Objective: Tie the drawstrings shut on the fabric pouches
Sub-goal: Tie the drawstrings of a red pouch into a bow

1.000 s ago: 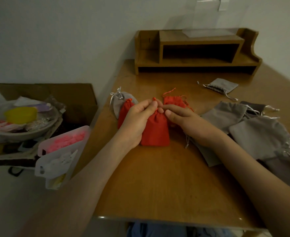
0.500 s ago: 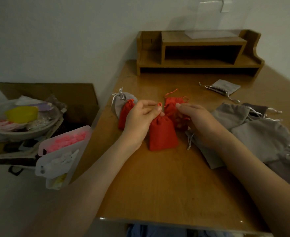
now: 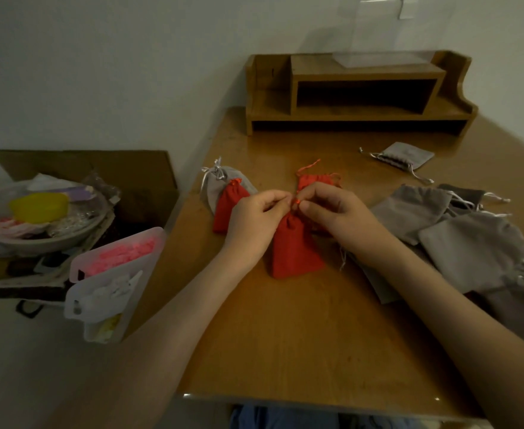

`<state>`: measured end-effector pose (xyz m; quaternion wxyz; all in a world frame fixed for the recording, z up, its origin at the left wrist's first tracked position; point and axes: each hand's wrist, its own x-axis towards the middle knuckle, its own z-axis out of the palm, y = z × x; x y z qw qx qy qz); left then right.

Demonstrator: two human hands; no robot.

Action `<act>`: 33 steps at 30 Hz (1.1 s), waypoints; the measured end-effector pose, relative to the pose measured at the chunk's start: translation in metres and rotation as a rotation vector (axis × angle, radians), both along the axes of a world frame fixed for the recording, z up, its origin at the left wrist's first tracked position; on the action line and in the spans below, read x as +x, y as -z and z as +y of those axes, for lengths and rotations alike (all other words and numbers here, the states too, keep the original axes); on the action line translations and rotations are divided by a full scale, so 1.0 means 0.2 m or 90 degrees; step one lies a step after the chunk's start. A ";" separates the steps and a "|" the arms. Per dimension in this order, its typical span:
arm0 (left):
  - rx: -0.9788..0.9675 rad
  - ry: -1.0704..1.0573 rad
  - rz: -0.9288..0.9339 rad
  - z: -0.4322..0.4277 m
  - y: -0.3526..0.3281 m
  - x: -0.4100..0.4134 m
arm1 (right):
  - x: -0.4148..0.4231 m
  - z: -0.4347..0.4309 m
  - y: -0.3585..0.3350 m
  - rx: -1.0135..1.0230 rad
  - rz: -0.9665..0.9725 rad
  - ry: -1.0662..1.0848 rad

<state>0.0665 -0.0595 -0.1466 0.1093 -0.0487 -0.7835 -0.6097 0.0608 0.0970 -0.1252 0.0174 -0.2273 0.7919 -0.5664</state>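
2 hands (image 3: 254, 222) (image 3: 341, 215) (fingertips (image 3: 280, 197) together) on drawstring (image 3: 296, 202)

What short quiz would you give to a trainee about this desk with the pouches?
1. True or false: the left hand and the right hand both pinch the drawstring of the middle red pouch.
2. Where does the pile of grey pouches lie? A) to the right of the right hand; B) under the left forearm; C) at the near edge of the table.
3. How many red pouches lie on the table?
Key: 1 true. 2 A. 3 three: the middle red pouch, the left red pouch, the rear red pouch behind the right hand.
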 end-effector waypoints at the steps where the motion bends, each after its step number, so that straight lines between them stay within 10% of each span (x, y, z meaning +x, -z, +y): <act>1: 0.000 0.005 -0.002 0.00 0.00 0.00 | -0.01 0.00 0.00 0.020 0.020 0.007; 12: -0.053 0.049 0.007 0.03 -0.05 0.05 | -0.01 0.01 0.02 0.126 0.202 0.046; 33: 0.086 0.083 -0.035 0.04 -0.03 0.04 | -0.01 -0.01 0.01 0.115 0.167 0.065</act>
